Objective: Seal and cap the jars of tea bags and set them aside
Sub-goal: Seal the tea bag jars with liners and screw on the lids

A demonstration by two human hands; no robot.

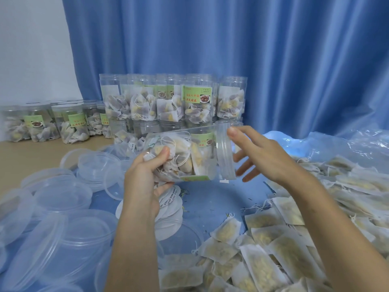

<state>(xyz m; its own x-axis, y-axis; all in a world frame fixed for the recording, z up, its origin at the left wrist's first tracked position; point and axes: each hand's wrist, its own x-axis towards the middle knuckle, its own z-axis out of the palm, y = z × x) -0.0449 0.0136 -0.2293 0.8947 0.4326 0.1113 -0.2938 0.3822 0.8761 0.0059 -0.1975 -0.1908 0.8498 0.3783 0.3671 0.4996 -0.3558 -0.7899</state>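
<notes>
My left hand grips a clear jar full of tea bags, held on its side with a green label facing up. A clear plastic lid sits on the jar's right end. My right hand is at the lid with fingers spread and fairly straight, the thumb touching its top rim. Whether the lid is screwed tight I cannot tell. White round seal discs lie on the blue cloth just under the jar.
Several open filled jars stand stacked at the back centre, and capped jars stand at the back left. Loose clear lids cover the left. Loose tea bags are heaped on the right. A blue curtain hangs behind.
</notes>
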